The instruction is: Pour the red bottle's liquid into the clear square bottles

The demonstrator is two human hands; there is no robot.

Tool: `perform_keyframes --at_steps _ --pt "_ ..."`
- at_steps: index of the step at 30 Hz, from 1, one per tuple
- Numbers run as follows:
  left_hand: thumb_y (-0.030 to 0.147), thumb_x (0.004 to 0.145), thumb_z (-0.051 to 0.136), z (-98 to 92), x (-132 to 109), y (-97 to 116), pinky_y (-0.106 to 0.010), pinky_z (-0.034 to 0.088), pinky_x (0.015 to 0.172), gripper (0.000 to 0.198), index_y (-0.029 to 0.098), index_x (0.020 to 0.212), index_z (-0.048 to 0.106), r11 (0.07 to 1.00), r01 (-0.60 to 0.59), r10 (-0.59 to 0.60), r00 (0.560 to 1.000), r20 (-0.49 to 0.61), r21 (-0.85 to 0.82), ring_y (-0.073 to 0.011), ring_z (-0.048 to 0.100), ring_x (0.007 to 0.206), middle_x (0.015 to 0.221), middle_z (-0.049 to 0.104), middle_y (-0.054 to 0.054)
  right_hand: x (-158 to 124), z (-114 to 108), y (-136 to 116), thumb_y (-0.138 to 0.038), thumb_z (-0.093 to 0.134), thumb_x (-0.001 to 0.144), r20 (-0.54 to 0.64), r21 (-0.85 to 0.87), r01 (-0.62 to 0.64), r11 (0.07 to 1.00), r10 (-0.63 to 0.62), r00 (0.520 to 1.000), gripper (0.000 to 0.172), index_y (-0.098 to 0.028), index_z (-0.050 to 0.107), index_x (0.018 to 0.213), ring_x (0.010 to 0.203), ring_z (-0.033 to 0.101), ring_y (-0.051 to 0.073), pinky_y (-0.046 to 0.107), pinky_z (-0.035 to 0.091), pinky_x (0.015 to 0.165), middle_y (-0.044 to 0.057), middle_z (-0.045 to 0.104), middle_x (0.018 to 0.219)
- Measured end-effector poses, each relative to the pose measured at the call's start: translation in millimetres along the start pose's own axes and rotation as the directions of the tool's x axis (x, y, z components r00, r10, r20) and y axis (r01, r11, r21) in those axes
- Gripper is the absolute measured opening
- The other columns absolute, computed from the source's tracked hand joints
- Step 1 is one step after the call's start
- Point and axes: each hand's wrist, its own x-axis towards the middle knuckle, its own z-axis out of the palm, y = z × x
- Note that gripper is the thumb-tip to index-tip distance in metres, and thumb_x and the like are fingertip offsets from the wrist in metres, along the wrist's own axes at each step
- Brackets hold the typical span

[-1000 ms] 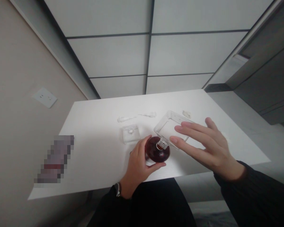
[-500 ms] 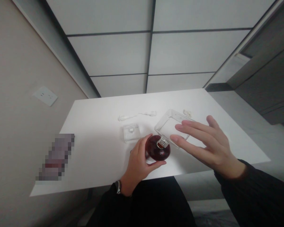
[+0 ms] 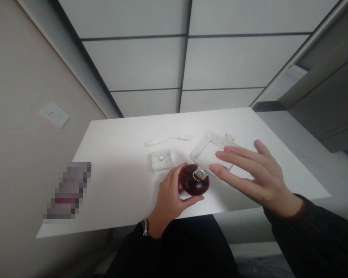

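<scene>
My left hand [image 3: 172, 191] is wrapped round a dark red glass bottle [image 3: 191, 183] near the table's front edge. The bottle tilts to the right, and its clear threaded neck [image 3: 201, 173] carries no cap. To the right, my right hand [image 3: 253, 172] hovers with its fingers spread, holding nothing. Below and beyond those fingers lies a clear rectangular tray [image 3: 201, 146], partly covered by them; the bottle's neck is seen against its near edge. Left of the bottle sits a clear square block [image 3: 159, 164] with a round opening or knob on top.
Two clear slender pieces, a left one [image 3: 155, 143] and a right one [image 3: 184, 137], lie towards the back of the white table [image 3: 113, 170]. A small pale item [image 3: 229, 137] is behind the tray. A blurred-out object [image 3: 68, 191] lies at the left edge, by the wall.
Almost nothing differs. The view has shifted very slightly; both hands and the bottle keep their places.
</scene>
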Motion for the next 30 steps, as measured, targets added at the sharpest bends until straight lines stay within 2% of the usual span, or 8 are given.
perform_keyframes --at_steps 4,9,15,25,30 --pt "0.067 0.087 0.078 -0.2 0.0 0.8 -0.052 0.059 0.107 0.085 0.027 0.153 0.043 1.000 0.007 -0.007 1.000 0.005 -0.003 -0.0344 0.070 0.128 0.143 0.068 -0.015 0.6 0.0 0.7 0.003 0.067 0.092 -0.002 -0.006 0.005 1.000 -0.005 1.000 0.045 -0.026 0.072 0.125 0.119 0.075 0.016 0.037 0.043 0.128 0.002 0.081 0.123" --pt "0.068 0.088 0.077 -0.7 0.0 1.2 -0.052 0.059 0.107 0.086 0.026 0.154 0.042 1.000 0.007 -0.007 1.000 0.010 0.009 -0.0344 0.069 0.129 0.143 0.067 -0.015 -0.1 -0.1 0.9 0.004 0.066 0.093 -0.001 -0.003 0.001 1.000 -0.001 1.000 0.044 -0.026 0.072 0.124 0.121 0.074 0.015 0.038 0.042 0.129 0.002 0.081 0.123" --pt "0.067 0.088 0.078 -0.5 1.0 1.0 -0.051 0.059 0.107 0.083 0.026 0.152 0.044 1.000 0.002 -0.002 1.000 0.015 0.000 -0.0343 0.069 0.129 0.142 0.068 -0.015 -0.8 -1.0 1.3 0.004 0.068 0.090 0.007 -0.023 0.012 1.000 -0.012 1.000 0.049 -0.028 0.072 0.126 0.121 0.074 0.017 0.038 0.052 0.121 0.001 0.080 0.127" --pt "0.062 0.083 0.085 -1.7 0.2 1.0 -0.053 0.058 0.109 0.088 0.026 0.152 0.044 1.000 0.031 -0.031 0.999 0.040 -0.005 -0.0353 0.069 0.130 0.143 0.067 -0.015 -0.8 0.4 0.8 0.005 0.064 0.091 0.014 0.003 0.001 1.000 -0.001 1.000 0.049 -0.027 0.070 0.127 0.122 0.073 0.016 0.038 0.047 0.124 0.001 0.080 0.126" --pt "0.064 0.084 0.083 -1.2 0.7 0.6 -0.053 0.059 0.107 0.089 0.026 0.154 0.042 1.000 0.011 -0.011 1.000 0.026 0.003 -0.0350 0.069 0.129 0.143 0.067 -0.015 -2.7 2.7 -1.7 0.007 0.065 0.088 -0.015 -0.011 -0.025 1.000 0.024 1.000 0.053 -0.030 0.071 0.126 0.122 0.074 0.017 0.039 0.050 0.123 -0.001 0.079 0.127"
